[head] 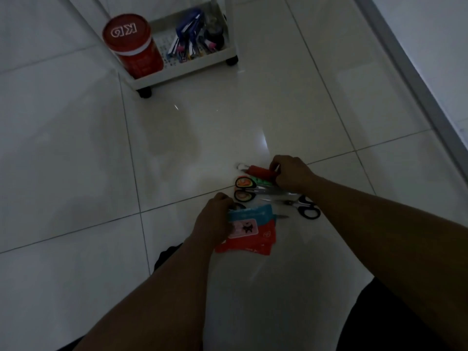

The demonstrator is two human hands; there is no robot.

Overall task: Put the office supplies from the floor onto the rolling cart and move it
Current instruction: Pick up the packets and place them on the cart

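Both hands reach down to a small pile of supplies on the tiled floor (304, 110). The right hand (291, 174) is curled around the end of a red cylindrical tool (260, 172), which has a metal clip at its far tip and lies across the top of the pile. The left hand (215, 219) has its fingers closed on the edge of a blue packet (250, 215); a pink card (244, 229) with a black figure lies on that packet, and red packets (255, 243) lie beneath, flat on the floor.

Between the two hands lie scissors with orange-and-black handles (244, 190), their blades pointing toward the right arm. Just beside them, black-handled scissors (307, 207) rest on the floor, handles near the right forearm. A green item (263, 182) shows under the red tool, too hidden to identify.

Well apart from the pile, at the top of the view, stands the white cart (187, 72) on black casters. Its bottom tray holds a red canister (133, 45) with a white-lettered lid at the left, blue and white packs (188, 34) in the middle, and a dark round object (215, 34) at the right, too dim to make out.

The room is dark, and the floor reflects a faint light.
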